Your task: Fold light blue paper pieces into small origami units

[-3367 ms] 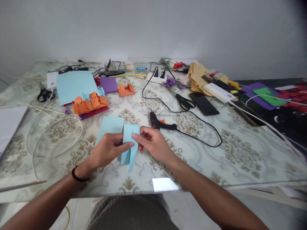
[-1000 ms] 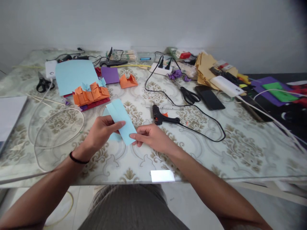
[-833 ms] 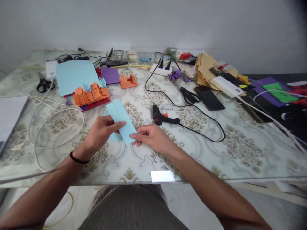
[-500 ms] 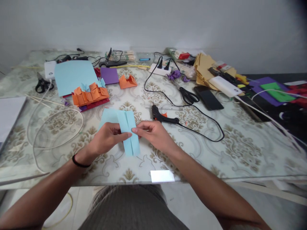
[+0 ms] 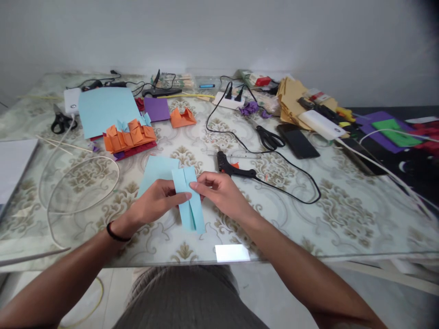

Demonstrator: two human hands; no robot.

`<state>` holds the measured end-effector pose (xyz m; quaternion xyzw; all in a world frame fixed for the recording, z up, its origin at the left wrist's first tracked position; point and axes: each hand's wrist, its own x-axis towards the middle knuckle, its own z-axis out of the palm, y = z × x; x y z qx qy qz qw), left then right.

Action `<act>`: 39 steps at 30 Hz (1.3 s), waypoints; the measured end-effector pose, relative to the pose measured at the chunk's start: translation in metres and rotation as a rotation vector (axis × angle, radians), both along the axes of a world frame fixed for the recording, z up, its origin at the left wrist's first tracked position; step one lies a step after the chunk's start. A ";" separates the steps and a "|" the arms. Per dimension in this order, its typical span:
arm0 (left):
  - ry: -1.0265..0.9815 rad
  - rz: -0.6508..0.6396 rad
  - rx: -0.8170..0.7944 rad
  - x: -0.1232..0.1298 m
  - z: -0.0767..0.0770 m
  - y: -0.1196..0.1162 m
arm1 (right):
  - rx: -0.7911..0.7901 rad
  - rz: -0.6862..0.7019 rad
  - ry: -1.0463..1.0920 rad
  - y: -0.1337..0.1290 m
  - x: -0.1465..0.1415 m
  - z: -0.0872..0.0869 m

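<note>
Pale-blue paper: I count one folded strip, lengthwise seam facing up, at the near middle of the counter. On my feed the left hand pinches its left side, thumb on top; the right hand pinches its right edge likewise, fingers partly hidden. From the strip: one flat blue sheet at ten o'clock, partly covered by the left hand; one glue gun at two; one orange folded piece at twelve; one phone, farther out, at two.
</note>
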<state>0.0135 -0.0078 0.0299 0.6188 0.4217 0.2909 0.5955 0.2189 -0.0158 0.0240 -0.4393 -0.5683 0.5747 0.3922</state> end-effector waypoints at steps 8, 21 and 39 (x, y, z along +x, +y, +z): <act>0.007 0.087 0.013 -0.004 0.004 0.005 | -0.023 0.059 -0.065 -0.002 0.001 -0.003; 0.136 0.030 0.105 -0.005 0.007 0.003 | -0.019 0.016 -0.020 -0.003 0.000 -0.004; 0.130 -0.010 0.035 -0.005 0.003 0.000 | 0.103 -0.040 -0.008 -0.004 -0.005 -0.001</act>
